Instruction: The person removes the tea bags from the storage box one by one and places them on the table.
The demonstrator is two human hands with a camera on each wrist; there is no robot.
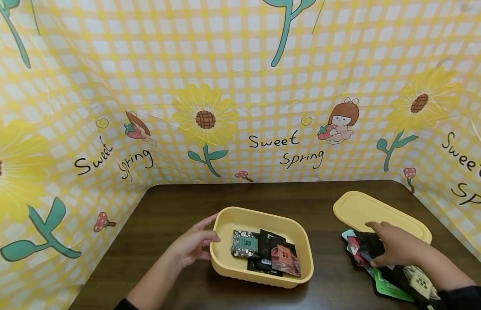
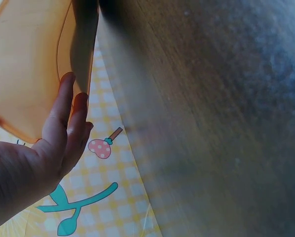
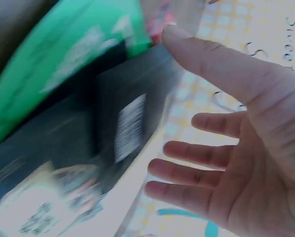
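Plainly, at the right of the head view, a pile of packets is found directly below the right hand, its long axis slanted from upper left to lower right. Its upper-left end is framed between the thumb and the fingers, which are parted wide; no packet is seen to be gripped, and whether 1 is touched by the thumb cannot be told. In the right wrist view, the 4 fingers are seen extended and spread. The left hand is placed well apart from the pile; the left wall of a yellow box is pinched by it at lower centre, with the thumb over the rim. Inside are laid more packets, and the table is left bare between box and pile.
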